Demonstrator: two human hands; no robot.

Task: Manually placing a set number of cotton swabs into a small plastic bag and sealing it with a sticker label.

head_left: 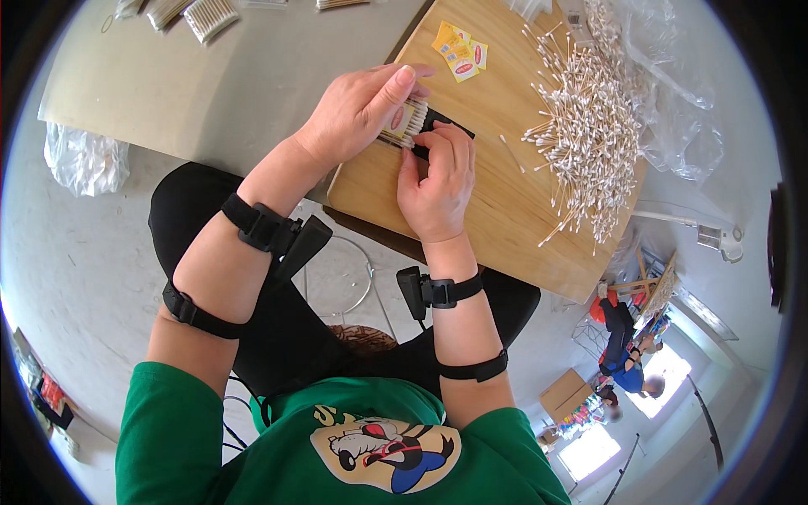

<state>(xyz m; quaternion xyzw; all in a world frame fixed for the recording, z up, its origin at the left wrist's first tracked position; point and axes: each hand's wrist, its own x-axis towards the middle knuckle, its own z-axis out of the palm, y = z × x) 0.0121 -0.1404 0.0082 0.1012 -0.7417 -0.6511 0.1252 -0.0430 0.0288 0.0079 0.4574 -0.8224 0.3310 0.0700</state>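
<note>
A clear pack of cotton swabs (398, 126) with a yellow label is held between my two hands over the wooden board's near left part. My left hand (353, 114) is closed round its left side, thumb on top. Curled fingers of my right hand (439, 187) press at the white swab tips on the right end; part of the pack is hidden by the hands. Just beyond my right fingertips lies a flat black object (450, 124), partly covered. One loose cotton swab (511, 154) rests on the board to the right of my right hand.
A large heap of loose cotton swabs (593, 135) covers the wooden board's (492, 219) right side, beside clear plastic bags (686, 126). Yellow labels (461, 52) lie at the back. Finished-looking swab packs (210, 18) sit far left on the grey table (168, 93). Other people (627, 366) work at right.
</note>
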